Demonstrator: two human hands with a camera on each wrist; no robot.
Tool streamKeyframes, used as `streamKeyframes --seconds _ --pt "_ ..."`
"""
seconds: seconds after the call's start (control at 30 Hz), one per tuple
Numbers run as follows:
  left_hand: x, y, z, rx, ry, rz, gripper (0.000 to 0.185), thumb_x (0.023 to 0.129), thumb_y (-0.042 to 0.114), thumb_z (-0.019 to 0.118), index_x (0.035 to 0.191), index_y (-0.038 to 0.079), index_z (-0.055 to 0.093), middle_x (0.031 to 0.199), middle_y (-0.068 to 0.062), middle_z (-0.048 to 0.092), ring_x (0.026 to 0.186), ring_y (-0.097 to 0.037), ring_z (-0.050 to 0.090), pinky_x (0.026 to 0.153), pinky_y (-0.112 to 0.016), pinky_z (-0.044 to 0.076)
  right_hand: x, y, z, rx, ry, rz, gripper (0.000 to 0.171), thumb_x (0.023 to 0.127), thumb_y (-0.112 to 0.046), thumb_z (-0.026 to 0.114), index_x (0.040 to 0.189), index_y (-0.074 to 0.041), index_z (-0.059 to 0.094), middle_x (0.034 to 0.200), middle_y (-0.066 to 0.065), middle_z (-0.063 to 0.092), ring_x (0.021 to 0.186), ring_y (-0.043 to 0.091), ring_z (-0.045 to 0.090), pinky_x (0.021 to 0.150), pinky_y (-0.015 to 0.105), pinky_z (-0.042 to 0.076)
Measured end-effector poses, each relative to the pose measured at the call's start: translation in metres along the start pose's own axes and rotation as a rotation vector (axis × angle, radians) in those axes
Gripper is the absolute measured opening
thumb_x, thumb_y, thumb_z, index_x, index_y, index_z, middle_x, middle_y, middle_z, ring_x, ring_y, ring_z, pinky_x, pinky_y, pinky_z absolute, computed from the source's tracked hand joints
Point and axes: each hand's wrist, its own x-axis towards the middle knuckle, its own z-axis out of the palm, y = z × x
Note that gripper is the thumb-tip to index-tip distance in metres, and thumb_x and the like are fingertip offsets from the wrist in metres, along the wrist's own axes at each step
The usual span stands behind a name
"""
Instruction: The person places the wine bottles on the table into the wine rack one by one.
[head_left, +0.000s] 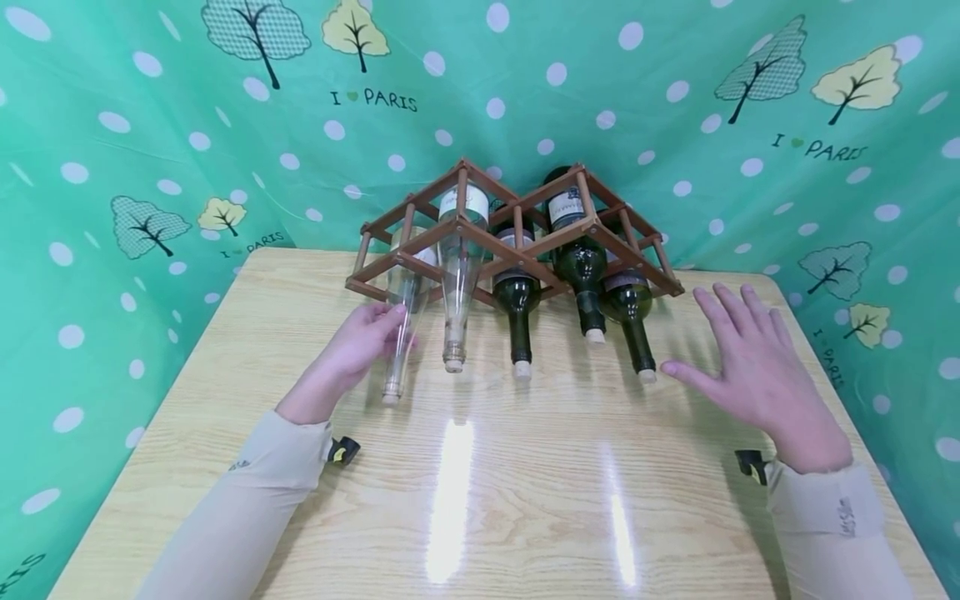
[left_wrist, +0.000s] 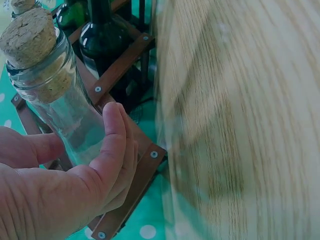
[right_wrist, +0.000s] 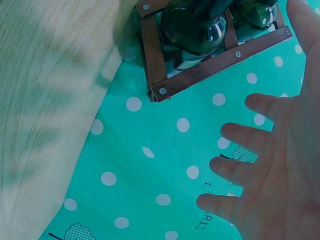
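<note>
Left hand point(head_left: 360, 337) grips clear bottle's point(head_left: 401, 321) neck, its axis pointing near; right hand point(head_left: 750, 367) splayed, holding nothing, far right of it.

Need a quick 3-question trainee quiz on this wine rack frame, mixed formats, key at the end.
1. True or false: the left hand grips the clear bottle at the rack's left end.
2. How many bottles lie in the rack?
3. The right hand is: A) holding a dark green bottle, B) open, fingers spread, holding nothing, C) resting on a cork.

Key: 1 true; 2 five; 3 B.
</note>
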Motion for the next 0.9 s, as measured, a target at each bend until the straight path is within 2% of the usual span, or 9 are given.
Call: streamKeyframes --seconds 0.33,0.63,0.9 --pt "0.0028 0.0018 -0.0003 -0.006 0.006 -0.008 0.053 0.116 0.023 0.045 0.148 -0.018 0.035 0.123 -0.024 0.058 0.106 -0.036 0.070 0.097 -0.036 0.059 0.0010 0.0004 0.0007 -0.003 -0.004 0.002 0.108 0.095 -0.064 0.069 0.172 -0.014 0.012 0.172 0.029 0.017 0.159 0.052 0.001 0.123 0.071 -0.006" --pt "0.0068 0.0034 0.0005 -0.010 0.012 -0.024 0.059 0.116 0.025 0.045 0.155 -0.016 0.027 0.136 -0.029 0.053 0.113 -0.039 0.069 0.100 -0.036 0.058 -0.0002 -0.0006 -0.0013 0.009 -0.006 0.006 0.108 0.095 -0.063 0.069 0.172 -0.015 0.011 0.172 0.029 0.016 0.159 0.051 -0.001 0.123 0.071 -0.006" --pt "0.0021 0.0009 -0.0023 0.003 -0.007 -0.012 0.058 0.115 0.025 0.046 0.153 -0.016 0.031 0.130 -0.027 0.055 0.108 -0.038 0.071 0.095 -0.035 0.059 -0.0002 -0.0011 -0.0020 0.007 -0.001 0.004 0.107 0.095 -0.063 0.069 0.172 -0.013 0.013 0.172 0.029 0.017 0.159 0.053 0.001 0.123 0.072 -0.005"
